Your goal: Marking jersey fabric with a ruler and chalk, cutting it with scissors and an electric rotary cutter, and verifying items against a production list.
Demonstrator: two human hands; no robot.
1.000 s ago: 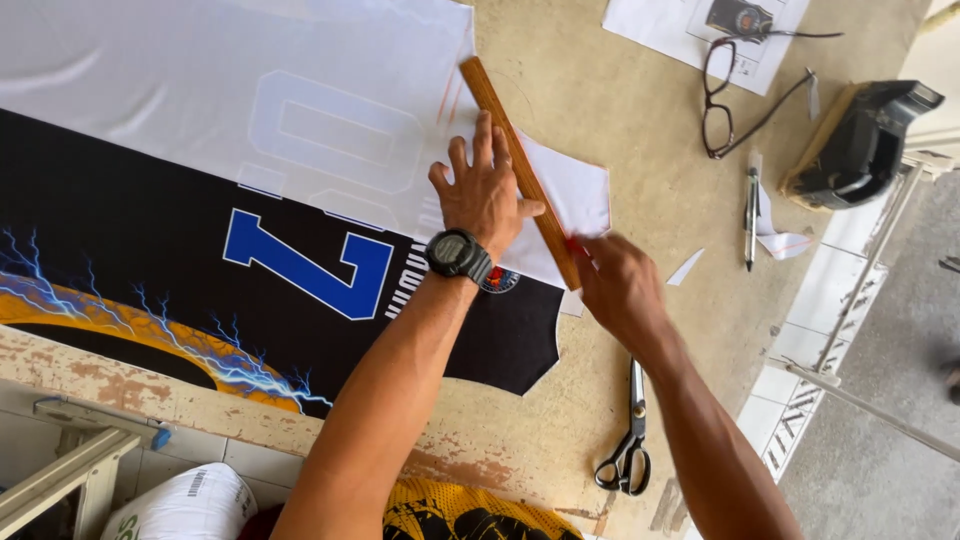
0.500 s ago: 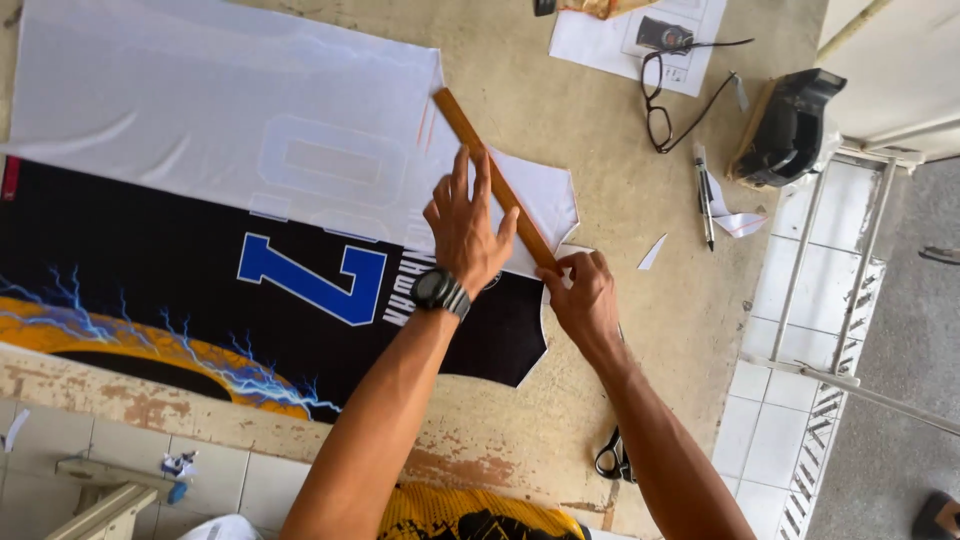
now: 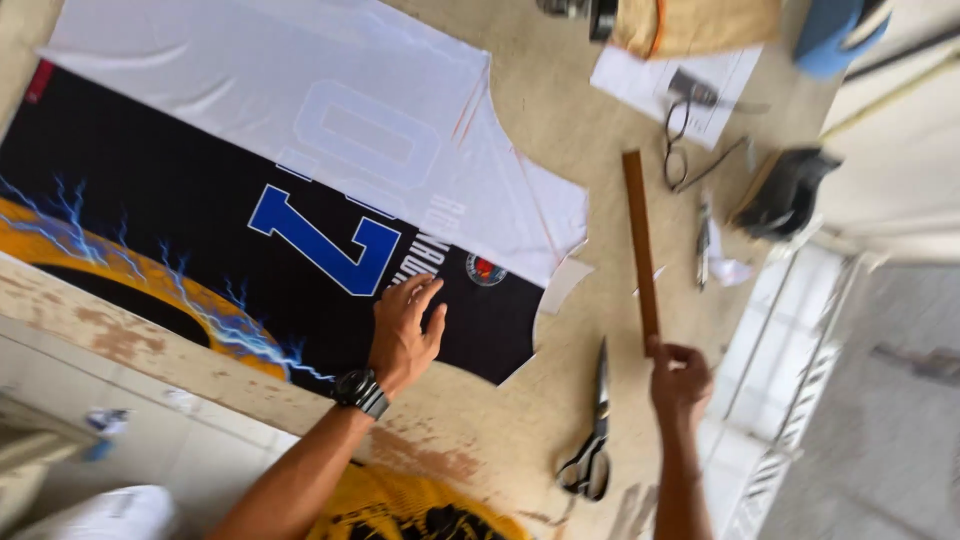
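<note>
Fabric work: left hand (image 3: 403, 335) lies spread flat on the black printed panel (image 3: 150, 220), while right hand (image 3: 680, 383) at four o'clock pinches the wooden ruler (image 3: 640, 255); laying it down seems next.

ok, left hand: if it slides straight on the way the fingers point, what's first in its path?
Probably the white fabric panel. The left hand lies flat on the black jersey piece, fingers aimed up-right past the round badge towards the white edge.
</note>
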